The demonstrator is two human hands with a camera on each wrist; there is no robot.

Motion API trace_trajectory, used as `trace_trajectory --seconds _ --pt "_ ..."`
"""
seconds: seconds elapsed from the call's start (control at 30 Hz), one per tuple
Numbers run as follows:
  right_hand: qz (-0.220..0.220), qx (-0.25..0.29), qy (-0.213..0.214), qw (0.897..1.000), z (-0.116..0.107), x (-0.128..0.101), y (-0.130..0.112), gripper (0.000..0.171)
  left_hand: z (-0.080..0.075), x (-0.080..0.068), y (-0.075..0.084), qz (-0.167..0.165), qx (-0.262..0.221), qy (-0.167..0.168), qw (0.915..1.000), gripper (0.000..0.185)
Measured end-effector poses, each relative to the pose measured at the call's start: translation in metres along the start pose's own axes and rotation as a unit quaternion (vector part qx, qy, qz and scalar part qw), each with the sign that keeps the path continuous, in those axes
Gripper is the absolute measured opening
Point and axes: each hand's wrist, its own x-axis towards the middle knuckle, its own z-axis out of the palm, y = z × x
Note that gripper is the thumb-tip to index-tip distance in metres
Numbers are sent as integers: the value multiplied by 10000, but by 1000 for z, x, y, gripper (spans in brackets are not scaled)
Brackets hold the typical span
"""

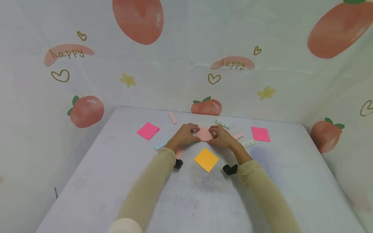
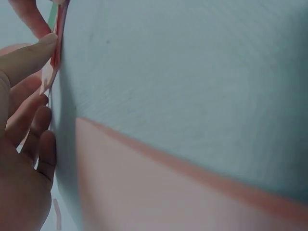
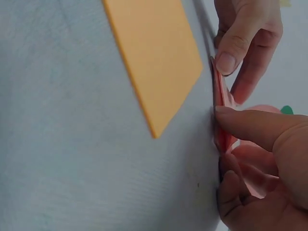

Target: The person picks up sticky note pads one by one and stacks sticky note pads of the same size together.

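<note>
A: Hands first. Where are they?

B: Both at the far middle of the table (image 1: 116,181). Left hand (image 1: 184,135) and right hand (image 1: 222,136) meet over a pale pink paper square (image 1: 204,133) lying on the cloth between them.

A: Open or gripping?

B: Gripping. Right wrist view: thumb and forefinger of the right hand pinch the near edge of the pink paper (image 3: 222,120), which looks doubled over. Left wrist view: the left thumb (image 2: 26,57) presses the paper's edge (image 2: 54,62) against the other fingers. So both pinch the same sheet, one at each side.

A: Judgement on the step?

B: Looks like a fold being set. To do it well: keep the two layers' edges flush before pressing, hold one side still while the other runs along the crease, press flat against the table and not in the air.

A: Surroundings?

B: Orange square (image 1: 206,159) just near of the hands, apart from them. Bright pink square (image 1: 148,130) to the left, another pink square (image 1: 260,134) to the right. Thin paper strips scattered about: a pink strip (image 1: 172,117) far left, a striped strip (image 1: 222,124) far right, a blue strip (image 1: 161,144) by the left wrist
</note>
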Motion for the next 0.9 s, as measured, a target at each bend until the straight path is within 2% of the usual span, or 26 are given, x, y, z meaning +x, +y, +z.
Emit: trace_trajectory --seconds 0.2,0.53,0.7,0.9 --pt "41 106 11 9999 3 -1 2 66 3 3 -5 60 155 19 9999 54" --pt "71 119 86 9999 6 -4 5 67 3 1 -5 -15 -32 -90 10000 56" --pt "216 86 13 9997 5 -4 2 70 2 1 -5 -20 -322 -94 9994 57" --pt "-9 -233 220 9995 4 -8 -7 70 2 1 -7 -75 -650 -106 9978 58"
